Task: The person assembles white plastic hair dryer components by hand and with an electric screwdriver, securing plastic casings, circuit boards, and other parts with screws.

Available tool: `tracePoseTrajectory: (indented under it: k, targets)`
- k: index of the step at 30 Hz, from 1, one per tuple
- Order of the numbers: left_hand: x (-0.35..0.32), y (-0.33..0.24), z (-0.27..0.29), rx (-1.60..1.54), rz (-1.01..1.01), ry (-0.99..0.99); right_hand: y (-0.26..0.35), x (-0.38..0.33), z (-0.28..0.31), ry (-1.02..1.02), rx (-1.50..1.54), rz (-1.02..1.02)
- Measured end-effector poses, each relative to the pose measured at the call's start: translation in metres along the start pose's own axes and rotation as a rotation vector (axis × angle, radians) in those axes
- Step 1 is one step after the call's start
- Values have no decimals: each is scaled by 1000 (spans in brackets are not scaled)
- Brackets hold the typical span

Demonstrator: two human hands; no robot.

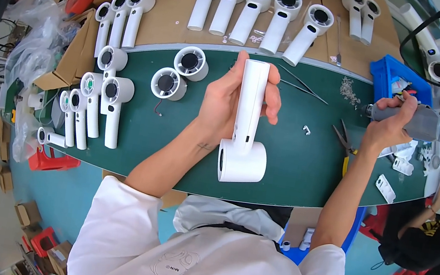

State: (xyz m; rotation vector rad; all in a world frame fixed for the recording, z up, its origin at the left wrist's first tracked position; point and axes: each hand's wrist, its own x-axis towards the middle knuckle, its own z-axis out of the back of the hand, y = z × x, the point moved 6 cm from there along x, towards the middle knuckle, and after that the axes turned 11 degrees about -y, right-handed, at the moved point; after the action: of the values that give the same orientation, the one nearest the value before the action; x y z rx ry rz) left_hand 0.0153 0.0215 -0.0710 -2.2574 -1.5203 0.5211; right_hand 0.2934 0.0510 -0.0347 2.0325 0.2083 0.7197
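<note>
Green tabletop [296, 160], left hand [222, 102] clasping white fan [248, 119] near front edge [278, 203], right hand [387, 128] gripping grey tool [424, 123], well apart

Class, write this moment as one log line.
left hand: holding white fan | right hand: gripping grey tool | blue bin: beyond right hand

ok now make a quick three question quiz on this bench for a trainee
1. Which hand holds the grey cylindrical tool?
2. True or false: two round white fan heads without handles lie on the green work surface.
3. The white plastic handheld fan in the left hand has its round head: A) nearer the person than its handle; B) farther away.

Key: 1. The right hand. 2. True. 3. A.
</note>
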Motion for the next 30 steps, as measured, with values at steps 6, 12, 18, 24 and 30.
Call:
tracePoseTrajectory:
  k: [6, 12, 18, 24, 30]
  targets:
    - [1, -1, 0, -53, -19, -4, 0, 2, 1, 31, 64, -20]
    - [2, -3, 0, -71, -26, -14, -3, 4, 4, 61, 110, -40]
    - [2, -5, 0, -58, -41, -10, -4, 2, 3, 43, 197, -95]
    - [3, -2, 2, -67, -19, 2, -18, 1, 3, 72, 235, -246]
    - [4, 0, 0, -83, 7, -5, -16, 2, 5, 87, 247, -214]
